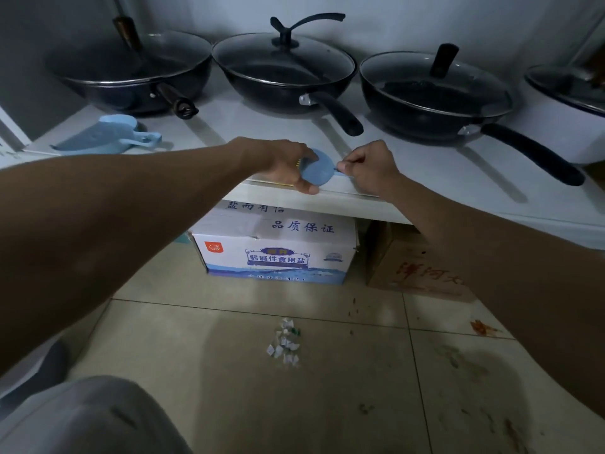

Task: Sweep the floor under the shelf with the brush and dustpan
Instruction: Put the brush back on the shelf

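A small light-blue brush (317, 170) with a round back lies at the front edge of the white shelf (425, 204). My left hand (288, 165) grips its round body, and yellowish bristles peek out at the fingers. My right hand (370, 167) pinches the brush's thin handle on its right side. The matching light-blue dustpan (108, 136) rests on the shelf to the far left, away from both hands. A small pile of white and green paper scraps (285, 342) sits on the tiled floor in front of the shelf.
Three black lidded woks (284, 73) and a white pot (566, 103) stand on the shelf, handles pointing forward. Under the shelf are a white salt carton (275, 253) and a brown carton (412, 267). Reddish stains (481, 327) mark the floor at the right. My knee (88, 417) fills the lower left.
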A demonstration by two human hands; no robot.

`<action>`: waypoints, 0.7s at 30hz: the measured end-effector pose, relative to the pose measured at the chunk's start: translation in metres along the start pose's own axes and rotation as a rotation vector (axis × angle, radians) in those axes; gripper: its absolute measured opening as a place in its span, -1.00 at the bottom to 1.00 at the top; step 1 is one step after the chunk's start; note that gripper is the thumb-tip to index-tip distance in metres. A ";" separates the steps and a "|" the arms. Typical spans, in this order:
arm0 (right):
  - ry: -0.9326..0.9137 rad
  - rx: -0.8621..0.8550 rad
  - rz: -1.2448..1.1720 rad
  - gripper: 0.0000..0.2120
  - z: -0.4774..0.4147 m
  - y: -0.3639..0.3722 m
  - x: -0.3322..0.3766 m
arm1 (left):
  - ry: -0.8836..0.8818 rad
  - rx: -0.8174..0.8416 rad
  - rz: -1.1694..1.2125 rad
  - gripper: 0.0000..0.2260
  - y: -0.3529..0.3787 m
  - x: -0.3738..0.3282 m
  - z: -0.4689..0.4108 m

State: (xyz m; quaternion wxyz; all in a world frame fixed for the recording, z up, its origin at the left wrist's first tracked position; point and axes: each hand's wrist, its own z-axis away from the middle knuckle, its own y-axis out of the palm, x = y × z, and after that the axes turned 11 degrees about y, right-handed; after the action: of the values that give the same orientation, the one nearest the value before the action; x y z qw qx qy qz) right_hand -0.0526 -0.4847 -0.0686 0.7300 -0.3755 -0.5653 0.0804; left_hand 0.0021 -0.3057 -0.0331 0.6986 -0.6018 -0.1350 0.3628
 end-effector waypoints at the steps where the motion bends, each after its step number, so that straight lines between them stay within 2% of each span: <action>1: -0.009 -0.008 0.014 -0.81 0.002 0.000 -0.001 | 0.003 -0.002 -0.003 -0.23 -0.001 -0.001 0.001; 14: -0.010 -0.109 0.048 -0.81 0.011 -0.007 0.006 | 0.064 -0.092 -0.002 -0.30 -0.010 -0.020 0.037; 18: -0.037 -0.094 0.061 -0.81 0.030 -0.003 0.021 | 0.041 -0.128 0.012 -0.35 -0.012 -0.017 0.065; 21: -0.047 -0.049 0.105 -0.78 0.048 0.000 0.038 | -0.011 -0.149 -0.016 -0.30 -0.016 -0.009 0.094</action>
State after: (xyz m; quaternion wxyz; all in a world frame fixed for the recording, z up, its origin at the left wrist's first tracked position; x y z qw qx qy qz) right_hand -0.0813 -0.4421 -0.0354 0.7019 -0.4205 -0.5636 0.1137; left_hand -0.0575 -0.2421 0.0070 0.6540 -0.6488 -0.1702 0.3497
